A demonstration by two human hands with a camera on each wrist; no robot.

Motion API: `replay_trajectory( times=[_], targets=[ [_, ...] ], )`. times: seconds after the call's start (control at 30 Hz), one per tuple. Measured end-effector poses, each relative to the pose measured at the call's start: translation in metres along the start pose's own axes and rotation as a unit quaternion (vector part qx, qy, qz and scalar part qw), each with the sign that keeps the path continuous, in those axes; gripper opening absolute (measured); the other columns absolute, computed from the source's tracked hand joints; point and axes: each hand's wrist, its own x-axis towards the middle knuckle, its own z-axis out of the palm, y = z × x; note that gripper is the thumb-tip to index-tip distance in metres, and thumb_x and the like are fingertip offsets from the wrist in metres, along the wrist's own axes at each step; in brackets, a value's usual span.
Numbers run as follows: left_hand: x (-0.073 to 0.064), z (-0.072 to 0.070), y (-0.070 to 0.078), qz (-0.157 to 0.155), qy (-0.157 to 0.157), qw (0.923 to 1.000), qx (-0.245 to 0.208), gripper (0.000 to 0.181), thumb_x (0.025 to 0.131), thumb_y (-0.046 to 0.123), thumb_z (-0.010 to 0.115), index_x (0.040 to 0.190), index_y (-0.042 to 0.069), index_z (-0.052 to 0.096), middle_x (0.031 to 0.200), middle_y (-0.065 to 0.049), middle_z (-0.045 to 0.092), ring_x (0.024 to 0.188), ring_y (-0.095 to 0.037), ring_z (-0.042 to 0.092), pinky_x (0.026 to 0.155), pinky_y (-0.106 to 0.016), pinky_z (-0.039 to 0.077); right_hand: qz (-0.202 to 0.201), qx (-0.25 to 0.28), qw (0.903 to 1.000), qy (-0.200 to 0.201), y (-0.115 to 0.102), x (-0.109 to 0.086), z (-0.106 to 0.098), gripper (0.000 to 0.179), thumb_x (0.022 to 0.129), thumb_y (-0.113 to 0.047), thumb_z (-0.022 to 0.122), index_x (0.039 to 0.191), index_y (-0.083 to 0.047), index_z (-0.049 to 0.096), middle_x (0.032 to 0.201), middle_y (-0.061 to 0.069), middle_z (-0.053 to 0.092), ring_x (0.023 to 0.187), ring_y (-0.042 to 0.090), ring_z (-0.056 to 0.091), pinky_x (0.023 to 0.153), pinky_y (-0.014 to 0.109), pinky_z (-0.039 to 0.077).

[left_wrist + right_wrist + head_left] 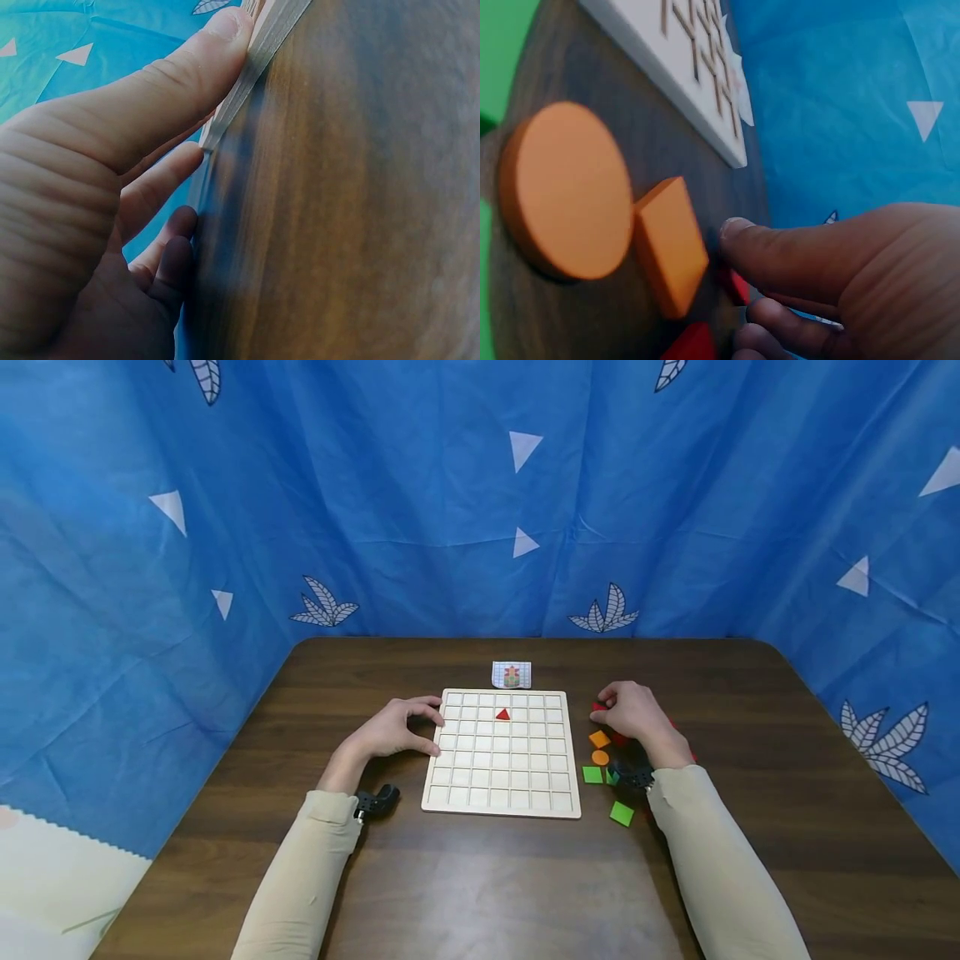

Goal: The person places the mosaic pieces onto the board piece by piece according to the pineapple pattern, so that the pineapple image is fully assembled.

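Note:
A pale square grid board (457, 782) lies on the table, with a red triangle (502, 715) in one of its upper cells. My left hand (395, 727) rests at the board's left side, thumb and fingers apart; in the left wrist view the thumb (202, 56) touches the board's edge (255, 64). Right of the board, my right hand (636, 714) has thumb and fingertips around a small red piece (598, 707). The right wrist view shows that red piece (736, 286) low by the table, partly hidden by the thumb (780, 251).
Near the right hand lie an orange diamond-like piece (599, 739), an orange disc (600, 758), green squares (592, 775) and more red pieces, some under the forearm. A small card with a coloured grid picture (512, 675) sits behind the board. A blue curtain (450, 485) surrounds the table.

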Motion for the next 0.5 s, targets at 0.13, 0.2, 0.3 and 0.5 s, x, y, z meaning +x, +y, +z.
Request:
replay_trajectory(
  times=[0.13,0.2,0.3,0.5],
  targets=[
    [0.0013,-0.0002,0.0012,-0.005,0.002,1.0000,0.001,0.041,0.073,0.025,0.095,0.108,0.021,0.075,0.157,-0.005,0.050,0.152,-0.028,0.037,0.125,-0.051,0.029,0.006,-0.002,1.0000,0.004,0.0021,0.0001,0.0007,0.043,0.094,-0.022,0.076,0.128,0.003,0.065,0.121,0.023,0.065,0.100,0.033,0.060,0.095,0.048,0.056],
    [0.0020,-0.0006,0.0017,-0.001,0.002,1.0000,0.004,0.041,0.073,0.025,0.095,0.108,0.021,0.075,0.157,-0.006,0.050,0.152,-0.030,0.037,0.125,-0.052,0.029,0.008,-0.004,0.9999,0.005,0.0028,0.0003,0.0005,0.041,0.095,-0.021,0.076,0.126,0.003,0.066,0.119,0.023,0.065,0.098,0.033,0.060,0.092,0.046,0.057],
    [0.0027,-0.0006,0.0022,0.000,0.000,1.0000,0.005,0.041,0.073,0.026,0.095,0.109,0.020,0.075,0.157,-0.006,0.050,0.152,-0.030,0.037,0.125,-0.052,0.029,0.011,-0.012,0.9999,-0.002,0.0033,0.0004,0.0003,0.038,0.095,-0.020,0.075,0.124,0.003,0.067,0.116,0.021,0.066,0.094,0.031,0.060,0.086,0.042,0.058],
    [0.0005,0.0008,-0.0001,0.003,-0.001,1.0000,0.007,0.042,0.074,0.025,0.095,0.110,0.019,0.075,0.156,-0.009,0.050,0.151,-0.033,0.038,0.124,-0.054,0.030,-0.015,-0.024,0.9992,-0.027,0.0021,0.0026,0.0013,0.030,0.092,-0.013,0.075,0.118,0.001,0.070,0.109,0.018,0.067,0.087,0.027,0.061,0.076,0.033,0.057]
  ],
)
